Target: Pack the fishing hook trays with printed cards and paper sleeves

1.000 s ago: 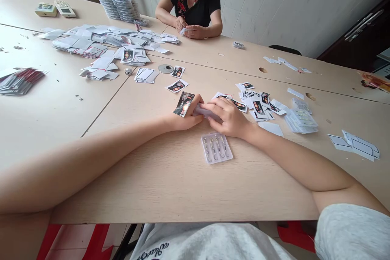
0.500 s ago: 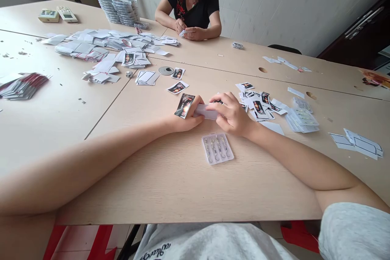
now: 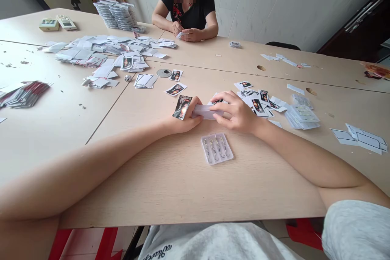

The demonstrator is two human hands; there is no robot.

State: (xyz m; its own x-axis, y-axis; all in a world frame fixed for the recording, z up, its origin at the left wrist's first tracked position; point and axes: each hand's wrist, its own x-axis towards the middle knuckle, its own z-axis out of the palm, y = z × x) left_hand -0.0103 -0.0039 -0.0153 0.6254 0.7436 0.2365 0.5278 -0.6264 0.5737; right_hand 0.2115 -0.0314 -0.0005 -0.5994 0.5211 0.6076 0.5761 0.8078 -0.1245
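Note:
My left hand (image 3: 190, 118) is closed around the left end of a translucent plastic case (image 3: 204, 111), seen edge-on; I cannot tell whether it is one case or several stacked. A black printed card (image 3: 182, 107) sticks out over the back of that same hand. At the case's other end, the fingers of my right hand (image 3: 236, 113) are bent around it, thumb on the near side. Just in front of my hands, a flat clear box of fishing hooks (image 3: 217, 148) lies on the table, its hooks in separate compartments.
Printed cards (image 3: 258, 105) and stacked hook boxes (image 3: 302, 115) lie to the right. White cards (image 3: 94, 50) are heaped at the left, with a roll of tape (image 3: 164, 73) nearer the middle. Across the table (image 3: 170, 191) sits another person (image 3: 193, 12), both hands at a small item.
The fingers of my right hand have shifted slightly along the case. My view has tilted a little; the hook box on the table stays put.

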